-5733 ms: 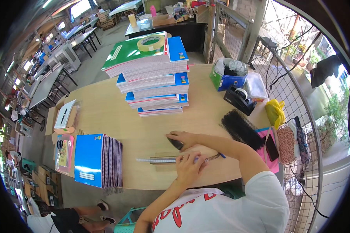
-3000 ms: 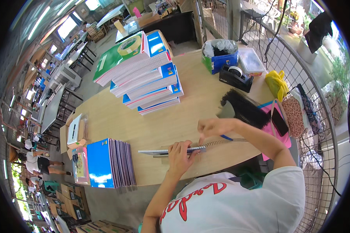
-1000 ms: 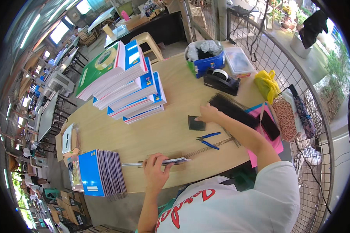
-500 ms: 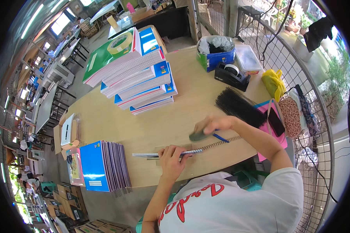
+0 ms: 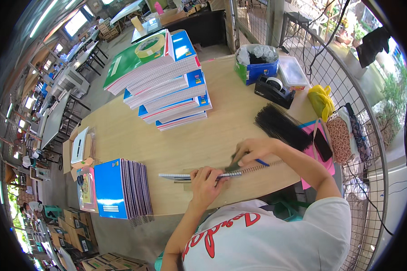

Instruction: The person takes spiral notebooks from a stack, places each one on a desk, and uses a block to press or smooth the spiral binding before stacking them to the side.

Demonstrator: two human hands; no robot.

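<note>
Now the left hand [image 5: 205, 184] is gripping the notebook [image 5: 171, 176] edge-up on the table [image 5: 176, 144]; the right hand [image 5: 252, 151] is holding a blurred dark pad [image 5: 232, 167] beside the coil [image 5: 257, 168]. Coil-threading is seemingly underway, calling for aligned pages.

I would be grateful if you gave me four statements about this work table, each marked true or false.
1. The left hand holds a notebook. True.
2. The large tape roll lies on a blue cover. False: it lies on a green cover.
3. The phone is left of the black coils. False: it is to their right.
4. The yellow bag is right of the tape dispenser. True.
</note>
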